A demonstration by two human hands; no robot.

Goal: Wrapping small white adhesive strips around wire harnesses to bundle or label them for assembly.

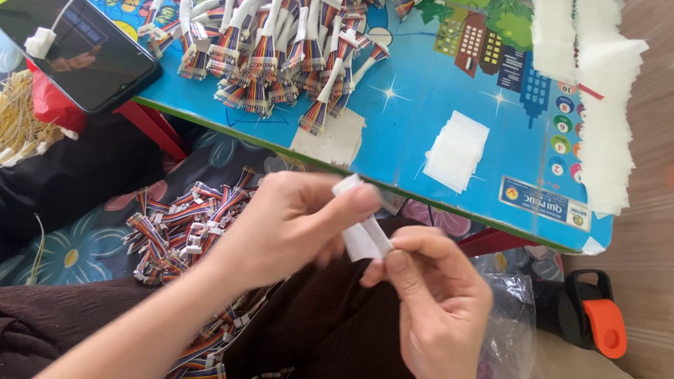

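Note:
My left hand [291, 224] pinches the upper end of a small white wrapped piece [361, 228], thumb on top of it. My right hand [435, 295] grips the lower end of the same white piece between thumb and forefinger. Both hands meet over my lap, just in front of the blue table's edge [449, 205]. A heap of short rainbow-coloured ribbon cables with white connectors [182, 231] lies on my lap, left of my left hand. Whether a cable sits inside the white piece is hidden.
On the blue picture-printed table lie a pile of wrapped ribbon cables [281, 52], a small stack of white squares [456, 151], a long strip of white squares [607, 105] and a black phone [84, 49]. A clear plastic bag [509, 316] and a black-and-orange object [597, 319] sit at the lower right.

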